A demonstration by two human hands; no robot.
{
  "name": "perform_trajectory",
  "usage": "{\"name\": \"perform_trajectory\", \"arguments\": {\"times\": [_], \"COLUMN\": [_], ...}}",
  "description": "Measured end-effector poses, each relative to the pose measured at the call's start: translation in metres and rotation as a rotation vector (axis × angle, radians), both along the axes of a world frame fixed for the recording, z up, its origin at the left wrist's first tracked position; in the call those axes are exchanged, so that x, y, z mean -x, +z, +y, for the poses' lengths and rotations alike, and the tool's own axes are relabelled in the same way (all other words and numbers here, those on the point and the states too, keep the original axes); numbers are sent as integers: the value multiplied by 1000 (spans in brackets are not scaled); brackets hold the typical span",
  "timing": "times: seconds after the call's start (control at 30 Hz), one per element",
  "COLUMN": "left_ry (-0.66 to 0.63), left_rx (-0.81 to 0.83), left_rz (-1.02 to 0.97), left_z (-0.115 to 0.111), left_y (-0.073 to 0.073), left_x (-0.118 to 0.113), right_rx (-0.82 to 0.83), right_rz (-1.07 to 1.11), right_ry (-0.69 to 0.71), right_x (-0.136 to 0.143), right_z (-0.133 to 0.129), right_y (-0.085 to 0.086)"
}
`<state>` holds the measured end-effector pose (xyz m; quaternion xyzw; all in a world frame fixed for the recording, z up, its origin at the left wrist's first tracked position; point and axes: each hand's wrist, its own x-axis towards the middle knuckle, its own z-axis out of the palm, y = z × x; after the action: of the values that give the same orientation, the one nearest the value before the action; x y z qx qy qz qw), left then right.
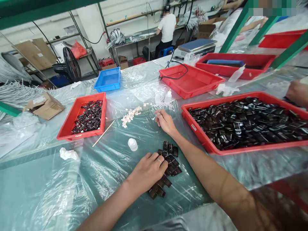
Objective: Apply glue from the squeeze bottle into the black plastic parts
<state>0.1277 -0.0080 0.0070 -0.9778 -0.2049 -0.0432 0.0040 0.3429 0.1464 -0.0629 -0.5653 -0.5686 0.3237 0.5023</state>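
My left hand (148, 171) lies palm down on a cluster of several small black rectangular pieces (171, 157) spread on the plastic-covered table (108, 173), its fingers pressing on them. My right hand (165, 122) reaches further out, fingers loosely curled and resting on the sheet near a scatter of small white bits (131, 115); whether it pinches one I cannot see. A small white bottle cap (132, 144) stands between the hands, with a thin wooden stick (103, 133) to its left.
A red tray (240, 150) heaped with black pieces sits right; a smaller red tray (66, 126) with some lies left. Behind are a blue tray (108, 80), more red trays (190, 81), two small dropper bottles (167, 96), a crumpled tissue (68, 154), a cardboard box (44, 106). A person (166, 29) works far back.
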Motion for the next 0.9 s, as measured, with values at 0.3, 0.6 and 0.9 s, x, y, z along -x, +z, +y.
{"name": "perform_trajectory", "arguments": {"times": [0.3, 0.6, 0.9], "left_ry": [489, 724, 629], "left_rx": [249, 443, 295], "left_rz": [-522, -892, -882], "left_z": [0, 26, 23], "left_y": [-21, -49, -41], "left_x": [121, 144, 143], "right_rx": [-77, -25, 99], "right_rz": [-100, -189, -120], "right_ry": [620, 680, 683], "right_x": [40, 64, 69], "right_z": [-37, -50, -66], "right_y": [27, 15, 16]}}
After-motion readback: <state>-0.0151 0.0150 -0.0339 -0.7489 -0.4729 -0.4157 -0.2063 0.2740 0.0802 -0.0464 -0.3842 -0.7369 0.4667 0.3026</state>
